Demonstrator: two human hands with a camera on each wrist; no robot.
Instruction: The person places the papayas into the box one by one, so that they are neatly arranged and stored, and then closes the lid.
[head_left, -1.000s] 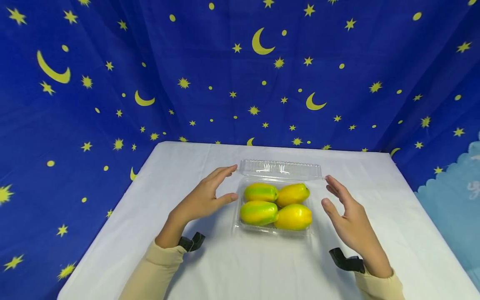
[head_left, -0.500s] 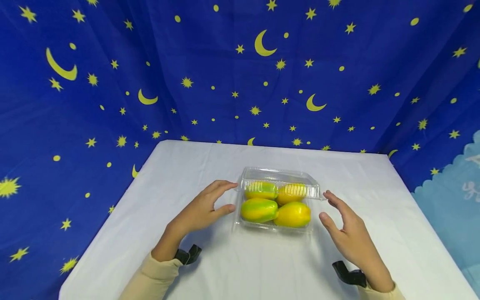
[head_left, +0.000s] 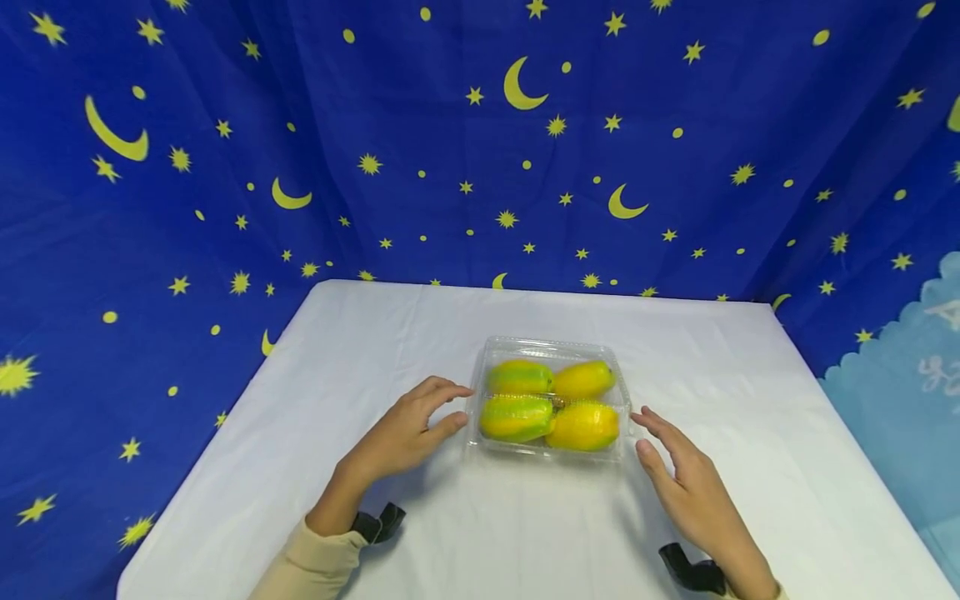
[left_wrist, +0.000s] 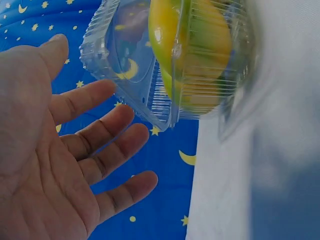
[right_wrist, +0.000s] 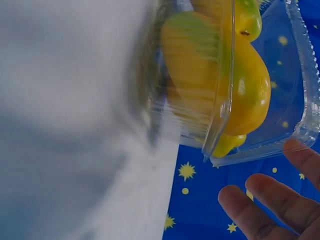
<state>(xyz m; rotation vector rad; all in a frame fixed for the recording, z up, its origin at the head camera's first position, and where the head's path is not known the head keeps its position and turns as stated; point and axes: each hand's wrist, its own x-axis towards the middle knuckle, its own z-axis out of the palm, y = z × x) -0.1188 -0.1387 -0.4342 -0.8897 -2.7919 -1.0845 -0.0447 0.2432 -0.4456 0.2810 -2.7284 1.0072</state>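
Note:
A clear plastic clamshell box (head_left: 543,455) sits on the white table, holding several yellow-green fruits (head_left: 517,418) that look like papayas. Its ribbed lid (right_wrist: 305,110) is hinged at the far side and tilts over the fruits, with a gap still showing between lid and base in both wrist views. At the box's left side, my left hand (head_left: 405,433) has its fingers spread, the index fingertip at the lid's edge. My right hand (head_left: 690,483) mirrors it on the right, fingers extended and a fingertip against the lid's rim. Neither hand grips anything.
White cloth covers the table (head_left: 390,350). Behind and to the left hangs a blue curtain (head_left: 420,100) with yellow moons and stars. A light-blue scalloped cloth (head_left: 907,392) hangs at the right. Black bands (head_left: 378,523) are worn at both wrists.
The lid has swung from standing up at the back, forward and down over the fruits. Both hands have moved nearer to the person alongside it, fingers remaining extended.

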